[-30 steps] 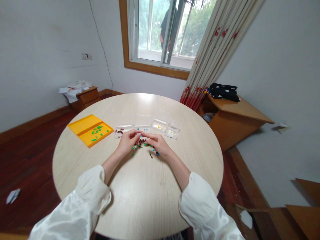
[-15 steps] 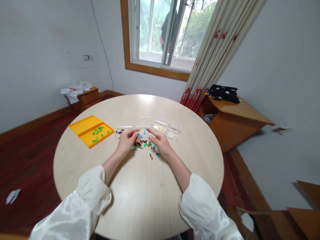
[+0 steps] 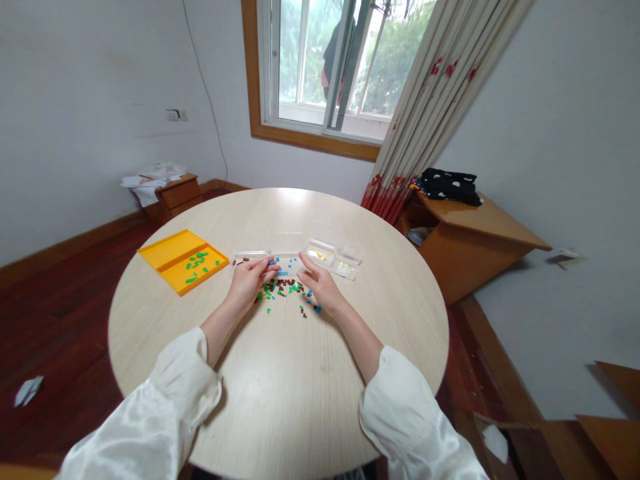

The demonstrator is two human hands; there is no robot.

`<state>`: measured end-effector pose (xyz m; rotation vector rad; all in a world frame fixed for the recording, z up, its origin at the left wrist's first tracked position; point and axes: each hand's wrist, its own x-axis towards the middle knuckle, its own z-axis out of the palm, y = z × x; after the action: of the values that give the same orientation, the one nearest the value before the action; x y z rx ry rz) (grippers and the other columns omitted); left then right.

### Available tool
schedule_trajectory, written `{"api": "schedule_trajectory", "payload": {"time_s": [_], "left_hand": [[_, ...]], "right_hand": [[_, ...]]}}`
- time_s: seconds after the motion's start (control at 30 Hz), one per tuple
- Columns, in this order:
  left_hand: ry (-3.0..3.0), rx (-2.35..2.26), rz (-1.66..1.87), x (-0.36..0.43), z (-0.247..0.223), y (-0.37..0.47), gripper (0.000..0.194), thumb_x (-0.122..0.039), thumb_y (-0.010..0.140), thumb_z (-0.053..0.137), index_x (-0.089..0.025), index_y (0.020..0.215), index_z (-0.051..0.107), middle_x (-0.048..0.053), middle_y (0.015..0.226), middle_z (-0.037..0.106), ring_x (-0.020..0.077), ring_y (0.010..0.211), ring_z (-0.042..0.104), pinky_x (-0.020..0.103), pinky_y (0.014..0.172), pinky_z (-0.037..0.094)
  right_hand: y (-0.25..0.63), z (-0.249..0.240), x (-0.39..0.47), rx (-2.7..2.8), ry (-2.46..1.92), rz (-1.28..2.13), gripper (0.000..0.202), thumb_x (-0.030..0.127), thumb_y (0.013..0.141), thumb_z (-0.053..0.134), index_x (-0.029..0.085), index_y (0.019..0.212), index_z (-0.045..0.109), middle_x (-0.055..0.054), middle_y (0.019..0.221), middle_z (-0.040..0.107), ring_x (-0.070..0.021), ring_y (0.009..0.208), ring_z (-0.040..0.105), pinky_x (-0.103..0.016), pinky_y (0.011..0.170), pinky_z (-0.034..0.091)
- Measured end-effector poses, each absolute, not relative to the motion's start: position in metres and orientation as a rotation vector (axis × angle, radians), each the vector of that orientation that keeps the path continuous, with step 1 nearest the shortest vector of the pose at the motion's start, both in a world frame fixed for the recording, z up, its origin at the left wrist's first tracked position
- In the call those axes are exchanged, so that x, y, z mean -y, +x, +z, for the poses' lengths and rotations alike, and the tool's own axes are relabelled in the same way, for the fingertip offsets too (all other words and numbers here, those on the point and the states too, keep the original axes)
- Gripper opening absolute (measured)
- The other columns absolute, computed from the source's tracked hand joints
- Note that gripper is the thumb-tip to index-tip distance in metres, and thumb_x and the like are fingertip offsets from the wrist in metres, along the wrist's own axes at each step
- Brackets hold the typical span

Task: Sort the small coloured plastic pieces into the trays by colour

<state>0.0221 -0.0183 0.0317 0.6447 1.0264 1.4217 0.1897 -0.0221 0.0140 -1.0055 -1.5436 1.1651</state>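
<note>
A loose pile of tiny brown, green and blue building bricks lies on the round table. My left hand is at the pile's left, its thumb and fingers pinched around what looks like a small blue brick. On the other side, my right hand has its thumb and index finger apart, with nothing visible between them. Just beyond both hands sits a clear tray with blue bricks in it. Clear boxes with yellow pieces and pale pieces adjoin it at the right.
An open yellow case with several green bricks rests at the table's left. Partly behind my left hand is a clear box with brown bricks. The round table stands near a tilted wooden cabinet on the right.
My left hand has shifted slightly left and turned, and a blue brick now shows at its fingertips. My right hand has barely moved; its index finger is raised a little.
</note>
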Motion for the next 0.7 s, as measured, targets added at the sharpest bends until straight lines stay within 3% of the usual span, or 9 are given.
{"api": "schedule_trajectory", "payload": {"time_s": [0.2,0.43,0.7], "left_hand": [[0.594,-0.963,1.385,0.023,0.041,0.024,0.012,-0.006,0.076,0.056,-0.007,0.072,0.067,0.009,0.075,0.069,0.0138,0.074,0.067,0.025,0.079,0.054],[0.572,-0.895,1.376,0.024,0.039,0.022,0.011,-0.01,0.078,0.057,-0.008,0.076,0.068,0.011,0.096,0.069,0.0167,0.093,0.066,0.029,0.096,0.047],[0.544,-0.892,1.277,0.03,0.044,0.026,0.012,-0.018,0.083,0.054,-0.013,0.084,0.065,0.011,0.129,0.055,0.0207,0.113,0.057,0.032,0.102,0.042]], "right_hand": [[0.19,0.016,0.024,1.581,-1.003,1.141,0.073,0.057,0.073,0.061,0.021,0.135,0.045,-0.008,0.147,0.034,-0.0228,0.138,0.027,-0.041,0.111,0.027],[0.188,0.016,0.024,1.601,-0.991,1.124,0.07,0.057,0.072,0.062,0.022,0.132,0.049,-0.009,0.146,0.036,-0.023,0.137,0.028,-0.041,0.107,0.032],[0.189,0.016,0.023,1.606,-0.996,1.105,0.064,0.053,0.074,0.061,0.023,0.13,0.051,-0.009,0.145,0.037,-0.0228,0.135,0.032,-0.039,0.102,0.039]]}}
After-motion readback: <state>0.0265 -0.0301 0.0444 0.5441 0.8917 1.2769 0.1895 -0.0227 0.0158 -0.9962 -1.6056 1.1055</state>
